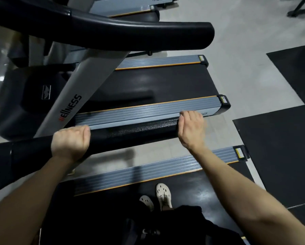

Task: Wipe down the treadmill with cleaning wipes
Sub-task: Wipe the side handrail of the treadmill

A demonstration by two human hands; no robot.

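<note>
A black textured treadmill handrail [134, 133] runs left to right across the middle of the view. My left hand [70, 142] grips it from above, fingers wrapped over the far side. My right hand [191, 129] is curled over the handrail's free end, slightly blurred. A thin pale edge shows at its fingertips; whether that is a wipe I cannot tell. Below the handrail lie the grey ribbed side rail [148, 171] and the black belt [192, 188] of the treadmill I stand on in white shoes [163, 195].
A second treadmill stands just beyond, with its grey side rail [148, 110], black belt [157, 82], a grey upright marked WELLNESS [73, 105] and a thick black handrail [130, 36]. Black floor mats [280, 156] and pale tiles lie to the right.
</note>
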